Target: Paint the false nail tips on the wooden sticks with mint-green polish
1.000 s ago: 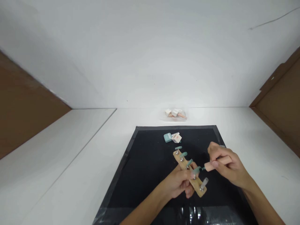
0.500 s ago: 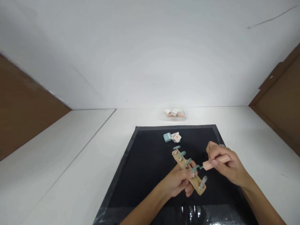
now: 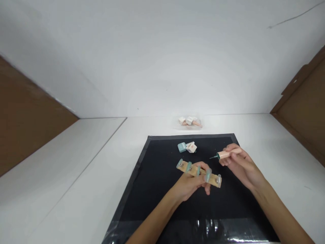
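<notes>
My left hand (image 3: 188,187) is closed around a wooden nail display stand (image 3: 194,170), held above the black mat and tilted down toward the right. Several false nail tips stand along it on metal mounts. Most of them are teal, including one by my thumb (image 3: 208,175), while the tip at the right end (image 3: 218,178) looks clear. In my right hand (image 3: 242,166) is a nail polish brush (image 3: 224,155), gripped by its pink cap. Its teal-coated bristles point left, above the stand and apart from the nails.
On the black mat (image 3: 144,193), beyond the stand, lie a teal square piece (image 3: 181,147) and a small white box (image 3: 191,148). Further back, a clear tray (image 3: 175,126) holds white boxes and pink sticks. Brown panels (image 3: 30,115) flank the white table.
The brush has pulled up and away from the teal nail near my left thumb. My left hand has turned the stand flatter, swinging its near end up and its far end left.
</notes>
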Motion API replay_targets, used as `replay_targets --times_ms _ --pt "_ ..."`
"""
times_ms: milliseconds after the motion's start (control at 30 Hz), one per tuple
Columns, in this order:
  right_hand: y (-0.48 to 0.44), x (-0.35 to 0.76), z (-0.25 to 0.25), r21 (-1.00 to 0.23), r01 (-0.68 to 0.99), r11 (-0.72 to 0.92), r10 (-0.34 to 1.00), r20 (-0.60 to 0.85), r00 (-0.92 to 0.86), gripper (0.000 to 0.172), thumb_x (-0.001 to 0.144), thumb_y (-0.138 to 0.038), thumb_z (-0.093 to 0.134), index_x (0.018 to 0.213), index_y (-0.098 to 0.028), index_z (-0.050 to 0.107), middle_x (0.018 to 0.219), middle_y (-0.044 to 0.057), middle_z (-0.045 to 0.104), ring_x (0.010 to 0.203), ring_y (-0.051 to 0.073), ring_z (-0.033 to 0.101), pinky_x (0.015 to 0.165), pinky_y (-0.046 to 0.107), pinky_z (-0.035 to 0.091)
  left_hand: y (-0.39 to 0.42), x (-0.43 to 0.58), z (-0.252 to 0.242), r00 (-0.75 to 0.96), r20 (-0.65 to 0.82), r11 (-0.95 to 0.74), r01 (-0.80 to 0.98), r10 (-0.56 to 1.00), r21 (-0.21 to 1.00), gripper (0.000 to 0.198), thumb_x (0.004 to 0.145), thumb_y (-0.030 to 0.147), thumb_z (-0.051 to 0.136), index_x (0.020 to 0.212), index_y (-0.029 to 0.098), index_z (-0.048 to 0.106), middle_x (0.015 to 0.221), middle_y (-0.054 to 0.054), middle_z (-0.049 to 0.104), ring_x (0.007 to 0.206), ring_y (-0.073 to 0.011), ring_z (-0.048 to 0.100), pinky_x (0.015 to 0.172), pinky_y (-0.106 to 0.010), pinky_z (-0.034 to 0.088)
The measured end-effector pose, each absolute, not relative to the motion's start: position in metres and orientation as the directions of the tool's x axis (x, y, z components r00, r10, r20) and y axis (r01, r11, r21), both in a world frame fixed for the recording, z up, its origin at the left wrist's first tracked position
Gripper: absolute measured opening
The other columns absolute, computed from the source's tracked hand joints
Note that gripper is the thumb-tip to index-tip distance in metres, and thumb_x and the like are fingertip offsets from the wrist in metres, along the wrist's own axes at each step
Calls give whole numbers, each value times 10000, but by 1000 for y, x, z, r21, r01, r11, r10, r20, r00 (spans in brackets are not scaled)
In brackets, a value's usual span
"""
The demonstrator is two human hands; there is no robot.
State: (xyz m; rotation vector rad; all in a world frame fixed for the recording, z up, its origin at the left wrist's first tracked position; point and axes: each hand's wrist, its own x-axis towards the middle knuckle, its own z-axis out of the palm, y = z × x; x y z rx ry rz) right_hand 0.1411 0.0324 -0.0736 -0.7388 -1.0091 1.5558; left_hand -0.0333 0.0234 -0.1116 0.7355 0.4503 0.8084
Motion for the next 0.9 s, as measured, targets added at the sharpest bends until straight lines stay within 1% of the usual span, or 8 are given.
replay_targets --times_ms 100,167,300,400,500,667,800,900 --pt "33 140 -74 -866 -500 -23 963 115 -243 249 762 -400 652 635 -202 572 596 -23 449 595 124 443 579 254 387 23 -34 -112 603 -67 413 -457 795 788 316 634 352 747 690 135 524 498 46 536 426 -77 544 471 -193 470" --pt "32 141 -73 -873 -487 15 959 150 -240 291 774 -437 625 621 -199 558 600 -23 433 593 126 434 564 251 370 22 -34 -114 603 -65 399 -438 795 806 317 632 354 747 703 134 530 504 43 545 431 -79 545 480 -199 469" --pt "30 143 -74 -912 -401 85 944 202 -260 207 760 -417 649 756 -215 604 627 -27 429 590 124 417 566 261 355 22 -34 -116 633 -78 408 -395 770 823 329 629 369 746 729 132 542 495 43 547 409 -74 527 444 -187 446" --pt "28 146 -75 -926 -342 160 895 282 -345 184 767 -370 653 707 -209 591 594 -31 403 581 129 393 555 272 329 22 -34 -116 647 -84 417 -382 758 824 344 615 382 752 724 132 542 483 48 536 392 -68 509 413 -176 429" --pt "28 147 -77 -942 -252 221 862 309 -402 166 803 -338 619 703 -208 595 602 -21 420 594 137 399 571 290 332 23 -34 -115 650 -95 421 -368 754 829 354 607 391 755 707 131 537 495 45 536 390 -66 507 408 -178 433" --pt "27 147 -73 -947 -104 305 850 320 -418 138 843 -304 573 733 -220 576 637 -17 437 613 137 408 553 275 316 24 -33 -115 665 -80 418 -366 742 832 363 611 410 748 710 131 538 496 45 534 390 -67 507 398 -178 437" --pt "24 149 -67 -916 -39 398 826 377 -419 111 865 -280 543 766 -232 559 640 -23 429 619 133 414 558 266 319 23 -33 -118 668 -75 424 -377 740 824 355 616 401 747 710 133 534 486 48 532 384 -64 502 398 -173 432" --pt "24 150 -65 -906 13 424 825 380 -417 122 875 -276 526 764 -231 550 639 -25 423 609 129 415 543 256 317 23 -32 -120 668 -76 425 -377 740 823 357 620 403 744 719 134 531 500 45 545 386 -67 509 400 -177 432"
